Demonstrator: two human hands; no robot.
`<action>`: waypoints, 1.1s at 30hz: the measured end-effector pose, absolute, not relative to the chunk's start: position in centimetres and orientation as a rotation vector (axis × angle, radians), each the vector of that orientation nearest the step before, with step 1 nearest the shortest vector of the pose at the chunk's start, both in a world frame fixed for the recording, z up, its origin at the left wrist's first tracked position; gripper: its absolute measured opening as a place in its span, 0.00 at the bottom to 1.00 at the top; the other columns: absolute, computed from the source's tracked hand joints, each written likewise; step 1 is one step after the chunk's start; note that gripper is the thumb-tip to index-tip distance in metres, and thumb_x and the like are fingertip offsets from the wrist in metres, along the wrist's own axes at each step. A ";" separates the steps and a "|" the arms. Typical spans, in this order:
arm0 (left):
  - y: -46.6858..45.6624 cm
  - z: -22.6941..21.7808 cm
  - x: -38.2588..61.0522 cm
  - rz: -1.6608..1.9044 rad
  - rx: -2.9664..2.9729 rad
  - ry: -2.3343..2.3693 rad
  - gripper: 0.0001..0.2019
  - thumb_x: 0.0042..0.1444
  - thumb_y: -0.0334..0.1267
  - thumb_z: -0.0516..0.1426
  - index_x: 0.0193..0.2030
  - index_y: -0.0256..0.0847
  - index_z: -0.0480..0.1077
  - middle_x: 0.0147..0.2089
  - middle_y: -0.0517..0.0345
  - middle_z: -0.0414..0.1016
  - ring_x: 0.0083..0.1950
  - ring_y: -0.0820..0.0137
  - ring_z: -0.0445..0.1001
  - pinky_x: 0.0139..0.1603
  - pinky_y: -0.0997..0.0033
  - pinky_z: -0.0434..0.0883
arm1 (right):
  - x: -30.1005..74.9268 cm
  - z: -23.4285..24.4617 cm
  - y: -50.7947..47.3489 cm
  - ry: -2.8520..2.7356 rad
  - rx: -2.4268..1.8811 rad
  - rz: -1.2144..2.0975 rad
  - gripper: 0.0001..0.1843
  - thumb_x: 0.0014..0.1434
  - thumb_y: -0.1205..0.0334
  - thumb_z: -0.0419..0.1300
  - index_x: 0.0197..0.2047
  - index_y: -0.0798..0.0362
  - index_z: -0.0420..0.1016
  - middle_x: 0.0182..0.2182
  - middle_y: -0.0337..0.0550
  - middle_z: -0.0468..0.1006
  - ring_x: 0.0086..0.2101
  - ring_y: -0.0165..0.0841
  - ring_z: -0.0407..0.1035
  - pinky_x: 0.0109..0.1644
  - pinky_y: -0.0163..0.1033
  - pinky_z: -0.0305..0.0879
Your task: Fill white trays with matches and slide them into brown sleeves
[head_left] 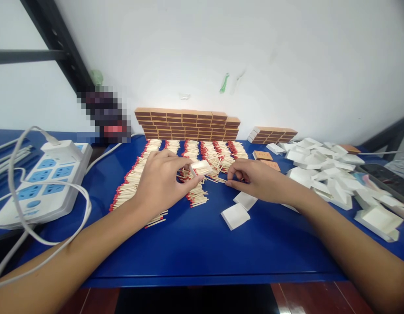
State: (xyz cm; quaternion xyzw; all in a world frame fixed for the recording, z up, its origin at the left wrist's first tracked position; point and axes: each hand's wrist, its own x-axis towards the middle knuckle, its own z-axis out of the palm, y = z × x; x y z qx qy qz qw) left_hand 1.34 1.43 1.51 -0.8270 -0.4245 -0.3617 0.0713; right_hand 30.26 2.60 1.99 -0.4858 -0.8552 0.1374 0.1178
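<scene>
My left hand (162, 176) holds a small white matchbox tray (201, 168) between thumb and fingers, tilted, with a few red-tipped matches inside. Just to the right, my right hand (249, 176) pinches at its fingertips next to the end of some loose matches (217, 179); it appears to have one match in the pinch. Behind and beside both hands lie rows of red-headed matches (133, 178) on the blue table (195, 253). Two white trays (235, 215) rest below my right hand.
Stacked brown matchboxes (189, 124) line the wall, with a smaller stack (272, 135) to the right. Loose orange boxes (262, 155) lie nearby. A heap of white trays (320, 161) covers the right side, beside a dark phone-like object (387, 181). A power strip (45, 183) with white cables stands left.
</scene>
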 end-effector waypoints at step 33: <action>0.6 1.0 2.1 -1.039 -2.715 -1.156 0.12 0.60 0.48 0.71 0.45 0.45 0.83 0.36 0.58 0.85 0.47 0.59 0.80 0.56 0.54 0.68 | 27.5 2.7 0.3 -2.442 -1.069 0.285 0.06 0.74 0.61 0.58 0.44 0.49 0.76 0.37 0.44 0.75 0.34 0.36 0.69 0.37 0.42 0.63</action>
